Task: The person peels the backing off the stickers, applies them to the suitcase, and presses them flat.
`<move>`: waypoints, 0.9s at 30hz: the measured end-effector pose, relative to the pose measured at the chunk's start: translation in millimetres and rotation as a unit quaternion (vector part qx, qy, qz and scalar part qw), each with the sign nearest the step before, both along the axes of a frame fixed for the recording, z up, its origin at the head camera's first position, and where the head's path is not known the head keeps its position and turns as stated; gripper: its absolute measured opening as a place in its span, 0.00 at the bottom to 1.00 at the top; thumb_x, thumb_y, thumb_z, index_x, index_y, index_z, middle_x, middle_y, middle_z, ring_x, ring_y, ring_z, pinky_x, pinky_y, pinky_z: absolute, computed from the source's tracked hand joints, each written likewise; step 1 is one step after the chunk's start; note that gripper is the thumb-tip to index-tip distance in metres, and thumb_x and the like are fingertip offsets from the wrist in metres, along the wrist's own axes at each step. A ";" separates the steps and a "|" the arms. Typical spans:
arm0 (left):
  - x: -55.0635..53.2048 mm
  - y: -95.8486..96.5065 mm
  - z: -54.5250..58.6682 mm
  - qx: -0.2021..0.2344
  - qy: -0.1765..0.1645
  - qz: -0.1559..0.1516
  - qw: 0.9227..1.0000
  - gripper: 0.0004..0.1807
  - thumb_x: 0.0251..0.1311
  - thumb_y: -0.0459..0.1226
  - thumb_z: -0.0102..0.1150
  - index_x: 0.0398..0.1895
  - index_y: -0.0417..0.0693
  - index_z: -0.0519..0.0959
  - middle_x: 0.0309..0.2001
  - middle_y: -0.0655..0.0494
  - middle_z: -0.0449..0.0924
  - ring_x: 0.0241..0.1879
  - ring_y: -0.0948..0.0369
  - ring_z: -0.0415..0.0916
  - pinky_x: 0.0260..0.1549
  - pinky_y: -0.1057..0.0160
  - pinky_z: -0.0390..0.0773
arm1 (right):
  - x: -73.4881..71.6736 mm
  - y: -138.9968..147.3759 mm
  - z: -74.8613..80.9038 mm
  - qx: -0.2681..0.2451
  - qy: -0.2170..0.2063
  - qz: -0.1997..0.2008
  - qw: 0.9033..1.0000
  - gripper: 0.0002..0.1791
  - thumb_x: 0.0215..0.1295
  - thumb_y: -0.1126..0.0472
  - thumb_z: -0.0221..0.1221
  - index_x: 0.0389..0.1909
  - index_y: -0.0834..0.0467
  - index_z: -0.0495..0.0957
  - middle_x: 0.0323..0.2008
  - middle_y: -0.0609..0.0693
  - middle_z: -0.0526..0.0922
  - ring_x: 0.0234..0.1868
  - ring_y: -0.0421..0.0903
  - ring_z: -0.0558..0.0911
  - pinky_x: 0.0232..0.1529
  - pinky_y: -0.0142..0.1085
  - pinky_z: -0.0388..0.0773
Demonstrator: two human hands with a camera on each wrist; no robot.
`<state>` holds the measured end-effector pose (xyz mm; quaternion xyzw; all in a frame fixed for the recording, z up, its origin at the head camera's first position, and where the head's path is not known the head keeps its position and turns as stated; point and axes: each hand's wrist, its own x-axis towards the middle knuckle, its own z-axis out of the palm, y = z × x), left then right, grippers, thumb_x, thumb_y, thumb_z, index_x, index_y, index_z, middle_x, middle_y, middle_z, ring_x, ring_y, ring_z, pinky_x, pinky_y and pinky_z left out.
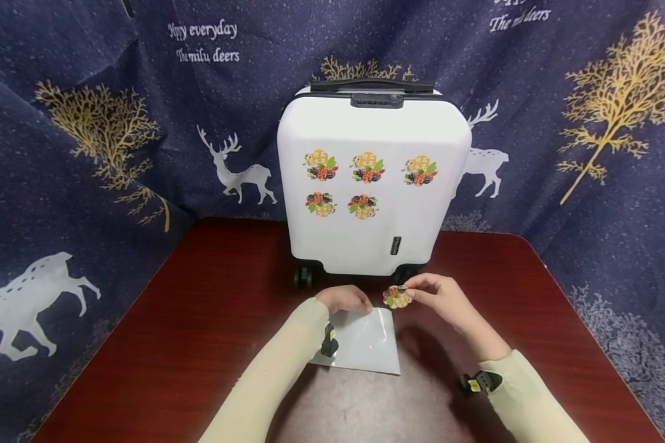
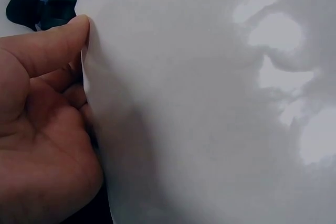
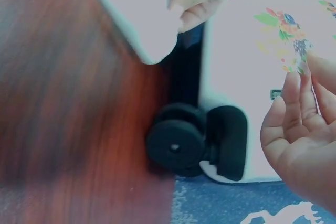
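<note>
Between thumb and fingers my right hand [image 1: 433, 291] pinches a fruit-printed sticker [image 1: 396, 297] by its edge, in front of the suitcase's lower right. In the right wrist view the sticker [image 3: 286, 43] overlaps the white case behind it. My left hand [image 1: 345, 299] pinches the far edge of a glossy white sheet [image 1: 366, 342]; the left wrist view shows the thumb on the sheet's [image 2: 184, 77] near face, the fingers behind. A white suitcase [image 1: 366, 240] stands upright at the back of the table. On its front are three fruit stickers in an upper row and two in a lower row.
The dark red table [image 1: 221, 295] reaches back to a blue curtain [image 1: 161, 80] printed with deer and trees. The suitcase has black wheels [image 1: 305, 274] and a black top handle [image 1: 371, 85]. A small camera is strapped to each wrist.
</note>
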<state>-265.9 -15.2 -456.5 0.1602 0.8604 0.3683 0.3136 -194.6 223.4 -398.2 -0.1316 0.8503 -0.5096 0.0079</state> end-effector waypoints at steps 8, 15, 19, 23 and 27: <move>0.3 -0.7 0.2 0.000 -0.007 0.009 1.000 0.13 0.67 0.36 0.62 0.51 0.41 0.85 0.58 0.48 0.82 0.53 0.58 0.73 0.63 0.52 0.73 | 1.9 -7.4 14.4 -0.032 -0.007 -0.045 0.998 0.14 0.66 0.65 0.65 0.47 0.71 0.82 0.34 0.39 0.87 0.35 0.30 0.80 0.39 0.26 0.78; -0.2 -1.1 0.3 0.002 -0.013 0.011 1.000 0.13 0.68 0.37 0.62 0.51 0.42 0.85 0.59 0.47 0.82 0.56 0.56 0.74 0.67 0.48 0.73 | -1.5 -11.3 28.1 -0.037 -0.014 -0.066 0.997 0.16 0.66 0.63 0.66 0.48 0.71 0.81 0.34 0.38 0.88 0.37 0.29 0.79 0.41 0.25 0.77; -0.8 -1.8 -0.9 0.004 -0.014 0.006 1.000 0.13 0.68 0.37 0.61 0.52 0.42 0.85 0.60 0.47 0.81 0.57 0.55 0.73 0.67 0.48 0.72 | -3.3 -13.6 37.0 -0.050 -0.005 -0.066 0.997 0.16 0.66 0.64 0.65 0.48 0.72 0.81 0.32 0.29 0.85 0.37 0.29 0.79 0.41 0.25 0.77; -0.3 -2.0 -0.4 0.009 -0.011 0.003 1.000 0.14 0.68 0.36 0.61 0.52 0.40 0.85 0.59 0.46 0.82 0.56 0.56 0.74 0.65 0.51 0.74 | -4.8 -15.5 45.0 -0.060 0.004 -0.064 0.996 0.15 0.67 0.64 0.65 0.48 0.73 0.80 0.30 0.24 0.82 0.38 0.29 0.79 0.41 0.24 0.77; -0.5 -2.1 0.8 0.011 -0.013 0.003 1.000 0.14 0.69 0.36 0.61 0.52 0.40 0.85 0.59 0.46 0.82 0.54 0.58 0.73 0.61 0.56 0.74 | -6.2 -16.5 51.4 -0.068 0.004 -0.061 0.996 0.13 0.68 0.64 0.64 0.47 0.70 0.81 0.31 0.26 0.83 0.39 0.29 0.79 0.43 0.24 0.77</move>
